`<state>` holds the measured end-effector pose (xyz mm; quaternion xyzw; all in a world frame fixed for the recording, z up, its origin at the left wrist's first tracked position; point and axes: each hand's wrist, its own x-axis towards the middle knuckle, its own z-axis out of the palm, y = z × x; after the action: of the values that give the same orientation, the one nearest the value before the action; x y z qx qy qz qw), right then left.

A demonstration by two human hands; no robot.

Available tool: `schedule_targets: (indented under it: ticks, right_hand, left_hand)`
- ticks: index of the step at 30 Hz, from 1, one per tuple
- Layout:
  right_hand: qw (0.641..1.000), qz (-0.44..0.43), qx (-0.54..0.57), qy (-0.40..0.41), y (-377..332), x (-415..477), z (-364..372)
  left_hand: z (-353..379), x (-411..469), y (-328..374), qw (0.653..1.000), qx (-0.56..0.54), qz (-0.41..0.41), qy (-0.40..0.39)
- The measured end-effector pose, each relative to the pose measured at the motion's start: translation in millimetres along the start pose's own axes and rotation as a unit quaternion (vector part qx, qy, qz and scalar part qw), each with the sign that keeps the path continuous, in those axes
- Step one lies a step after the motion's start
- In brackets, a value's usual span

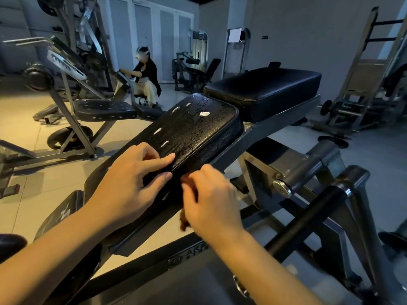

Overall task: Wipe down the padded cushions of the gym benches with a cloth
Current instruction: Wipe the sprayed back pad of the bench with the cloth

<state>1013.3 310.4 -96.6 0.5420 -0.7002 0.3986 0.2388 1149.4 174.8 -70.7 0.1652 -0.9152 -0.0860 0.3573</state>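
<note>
From the head camera I see a long black pad [198, 122] in front of me. It runs from near left up to far right, and it tilts up as it goes. It is wet with small drops, and white foam [204, 114] sits on it in a few blobs. My left hand [125, 183] lies on the near end of the pad with loose fingers that point along it and hold nothing. My right hand [211, 201] is just beside it, at the pad's near right edge, with its fingers curled round a brown cloth [184, 221]. So the wet part lies ahead of both hands, up and to the far right. The hand with the cloth is nearer to that side, and I think the wipe should go along the pad. A far pad [264, 89] sits past the top end and looks dry. White letters on the frame [191, 249] start with "AR", and my arm hides the rest. A person [145, 78] sits far off on the left.
</note>
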Motion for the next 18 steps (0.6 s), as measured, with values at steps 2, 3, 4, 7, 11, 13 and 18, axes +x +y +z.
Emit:
schedule_targets:
  ticks: [2, 3, 4, 7, 11, 13, 18]
  right_hand:
    - [1.000, 0.003, 0.004, -0.016, 3.9, 2.7, -4.5]
    - [0.999, 0.039, 0.012, 0.006, 14.6, 14.3, -12.0]
    - [0.995, 0.086, 0.016, 0.042, 28.6, 29.2, -22.1]
    - [0.973, 0.182, 0.009, 0.139, 56.2, 61.9, -47.7]
    - [0.993, 0.089, 0.024, 0.069, 10.6, 33.0, -17.2]
    - [1.000, 0.018, -0.003, -0.003, -7.7, 15.8, -8.4]
    - [0.990, 0.119, -0.013, 0.075, 30.1, 52.3, -34.5]
  left_hand:
    - [-1.2, -1.4, 0.2, 1.000, -0.002, -0.002, -0.006]
    - [-2.0, -1.9, 0.1, 1.000, -0.002, -0.003, -0.008]
    - [-2.5, -1.9, 0.1, 1.000, 0.001, -0.003, -0.013]
    - [-3.3, -1.1, -0.4, 1.000, 0.015, -0.004, -0.024]
    - [-2.6, 1.0, -2.0, 1.000, 0.008, -0.003, -0.024]
    - [-3.1, -1.2, -4.1, 1.000, 0.004, 0.000, -0.025]
    - [-4.1, -2.6, -4.1, 1.000, 0.015, 0.007, -0.018]
